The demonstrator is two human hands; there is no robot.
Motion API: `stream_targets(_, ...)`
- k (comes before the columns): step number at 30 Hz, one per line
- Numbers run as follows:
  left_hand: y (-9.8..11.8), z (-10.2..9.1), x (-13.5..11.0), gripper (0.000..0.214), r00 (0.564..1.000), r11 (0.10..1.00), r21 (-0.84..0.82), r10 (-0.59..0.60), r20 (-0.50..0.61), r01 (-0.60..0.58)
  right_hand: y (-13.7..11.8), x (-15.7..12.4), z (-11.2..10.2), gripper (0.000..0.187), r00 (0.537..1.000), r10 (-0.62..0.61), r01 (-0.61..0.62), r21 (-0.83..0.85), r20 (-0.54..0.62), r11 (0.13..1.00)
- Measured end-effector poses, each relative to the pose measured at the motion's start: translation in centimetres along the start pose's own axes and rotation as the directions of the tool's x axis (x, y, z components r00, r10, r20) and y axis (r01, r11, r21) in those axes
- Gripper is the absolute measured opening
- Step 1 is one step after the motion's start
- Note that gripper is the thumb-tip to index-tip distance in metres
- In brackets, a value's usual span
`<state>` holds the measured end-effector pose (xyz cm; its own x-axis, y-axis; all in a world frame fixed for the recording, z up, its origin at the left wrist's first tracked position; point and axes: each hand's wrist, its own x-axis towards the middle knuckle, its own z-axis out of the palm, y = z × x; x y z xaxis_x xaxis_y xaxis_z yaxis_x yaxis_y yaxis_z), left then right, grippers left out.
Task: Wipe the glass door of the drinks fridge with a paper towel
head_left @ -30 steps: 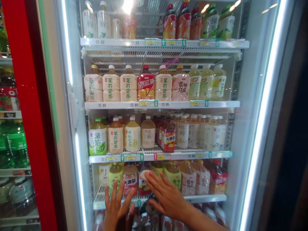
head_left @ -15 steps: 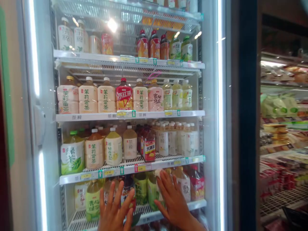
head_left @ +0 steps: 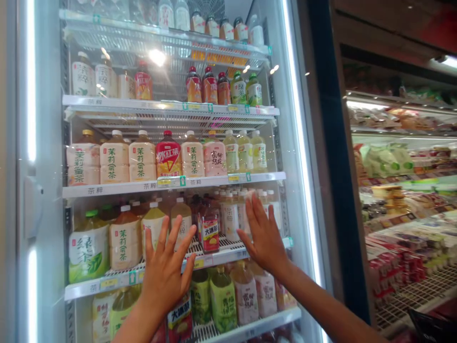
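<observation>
The left hand (head_left: 164, 271) and right hand (head_left: 264, 233) were wide open and empty, palms toward the glass door (head_left: 217, 214). Pressing hard could jar the iced-tea bottle (head_left: 210, 234) behind it on the wire shelf (head_left: 217, 248).

The left hand (head_left: 164, 271) and right hand (head_left: 263, 236) are now raised from the bottom wire shelf (head_left: 250, 328) to the shelf above (head_left: 107, 284), and more neighbouring store shelving (head_left: 403, 228) is brought into view.

Pale bottles (head_left: 114, 164) are showing 茉莉蜜茶, a red bottle (head_left: 168, 159) is showing 冰红茶, a dark bottle (head_left: 210, 234) is showing 大冰茶, and a shelf edge (head_left: 94, 190) is showing 茶粹
</observation>
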<state>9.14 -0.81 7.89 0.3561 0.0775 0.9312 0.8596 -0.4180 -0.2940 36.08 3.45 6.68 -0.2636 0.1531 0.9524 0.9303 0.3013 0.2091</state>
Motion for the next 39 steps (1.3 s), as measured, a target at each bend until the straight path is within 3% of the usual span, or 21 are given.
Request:
stream_targets(2, -0.2, 0.0, 0.9, 0.065, 1.0, 1.0, 0.02, 0.007, 0.006, -0.007, 0.3, 1.3, -0.5, 0.081, 1.0, 0.001, -0.001, 0.022, 0.008, 1.0)
stream_targets(5, -0.2, 0.0, 1.2, 0.065, 1.0, 0.999, 0.033, -0.006, 0.02, 0.006, -0.5, 1.4, -0.8, 0.089, 0.955, -0.276, 0.27, 0.069, 0.108, 0.96)
stream_targets(6, -0.2, 0.0, 1.1, 0.064, 1.0, 0.999, 0.035, -0.013, 0.027, 0.012, -0.7, 1.3, -0.8, 0.089, 0.945, -0.305, 0.297, 0.074, 0.123, 0.952)
stream_targets(7, -0.3, 0.0, 0.8, 0.064, 0.999, 0.999, 0.038, -0.02, 0.031, 0.019, -0.8, 1.2, -0.8, 0.087, 0.957, -0.267, 0.26, 0.067, 0.116, 0.963)
stream_targets(9, -0.4, -0.1, 0.2, 0.063, 0.999, 0.999, 0.046, -0.03, 0.04, 0.029, -1.2, 1.2, -0.7, 0.082, 0.997, -0.059, 0.057, 0.045, 0.056, 0.997)
stream_targets(11, -0.6, -0.3, -0.5, 0.063, 0.998, 0.998, 0.054, -0.041, 0.05, 0.038, -2.1, 1.2, -0.4, 0.082, 0.999, 0.05, -0.051, 0.049, 0.018, 0.997)
stream_targets(13, -0.8, -0.5, -1.0, 0.064, 0.997, 0.997, 0.064, -0.049, 0.061, 0.045, -3.6, 0.8, 0.0, 0.086, 0.992, -0.108, 0.103, 0.076, 0.059, 0.992)
stream_targets(15, -1.1, -0.7, -1.6, 0.065, 0.995, 0.996, 0.068, -0.062, 0.074, 0.057, -5.1, 0.3, 0.3, 0.089, 0.94, -0.325, 0.314, 0.109, 0.108, 0.943)
stream_targets(16, -1.3, -0.8, -2.0, 0.065, 0.994, 0.996, 0.067, -0.071, 0.079, 0.066, -5.7, 0.0, 0.6, 0.089, 0.924, -0.366, 0.354, 0.114, 0.112, 0.928)
stream_targets(17, -1.4, -0.9, -2.4, 0.065, 0.994, 0.995, 0.065, -0.078, 0.08, 0.073, -6.2, -0.1, 0.9, 0.088, 0.935, -0.341, 0.33, 0.108, 0.099, 0.938)
stream_targets(19, -1.7, -1.0, -3.3, 0.067, 0.993, 0.994, 0.059, -0.091, 0.079, 0.086, -7.0, -0.5, 1.6, 0.084, 0.991, -0.128, 0.125, 0.088, 0.034, 0.988)
stream_targets(21, -1.9, -1.0, -4.3, 0.069, 0.992, 0.994, 0.059, -0.096, 0.078, 0.092, -8.3, -1.1, 2.4, 0.084, 0.997, 0.078, -0.075, 0.095, -0.023, 0.993)
stream_targets(22, -1.9, -0.9, -4.9, 0.069, 0.992, 0.994, 0.058, -0.097, 0.08, 0.093, -9.1, -1.6, 2.7, 0.084, 0.996, 0.09, -0.087, 0.108, -0.029, 0.99)
stream_targets(26, -2.2, -1.2, -7.5, 0.068, 0.988, 0.992, 0.054, -0.119, 0.096, 0.114, -12.1, -3.7, 3.4, 0.087, 0.969, -0.243, 0.234, 0.163, 0.043, 0.959)
stream_targets(27, -2.4, -1.3, -8.2, 0.068, 0.986, 0.991, 0.057, -0.128, 0.104, 0.123, -12.3, -4.0, 3.5, 0.086, 0.966, -0.253, 0.242, 0.164, 0.048, 0.956)
stream_targets(31, -3.4, -2.5, -11.0, 0.071, 0.977, 0.98, 0.085, -0.186, 0.102, 0.178, -13.3, -3.6, 3.5, 0.085, 0.999, 0.044, -0.044, 0.144, 0.002, 0.989)
stream_targets(32, -3.7, -2.8, -11.6, 0.073, 0.974, 0.976, 0.096, -0.204, 0.096, 0.195, -14.0, -3.4, 3.5, 0.085, 0.999, 0.054, -0.054, 0.154, 0.004, 0.987)
stream_targets(34, -4.3, -3.4, -12.6, 0.076, 0.97, 0.97, 0.113, -0.226, 0.092, 0.215, -16.1, -3.3, 3.6, 0.087, 0.996, -0.08, 0.071, 0.197, 0.036, 0.978)
stream_targets(36, -4.9, -4.0, -13.4, 0.077, 0.967, 0.967, 0.124, -0.234, 0.102, 0.221, -18.4, -3.3, 3.5, 0.086, 0.962, -0.265, 0.243, 0.244, 0.064, 0.939)
stream_targets(37, -5.2, -4.3, -13.8, 0.077, 0.965, 0.966, 0.128, -0.237, 0.108, 0.223, -19.3, -3.2, 3.4, 0.084, 0.951, -0.302, 0.276, 0.255, 0.07, 0.927)
stream_targets(39, -5.9, -4.9, -14.5, 0.077, 0.963, 0.964, 0.137, -0.244, 0.111, 0.229, -20.7, -2.7, 3.2, 0.081, 0.97, -0.23, 0.205, 0.25, 0.079, 0.946)
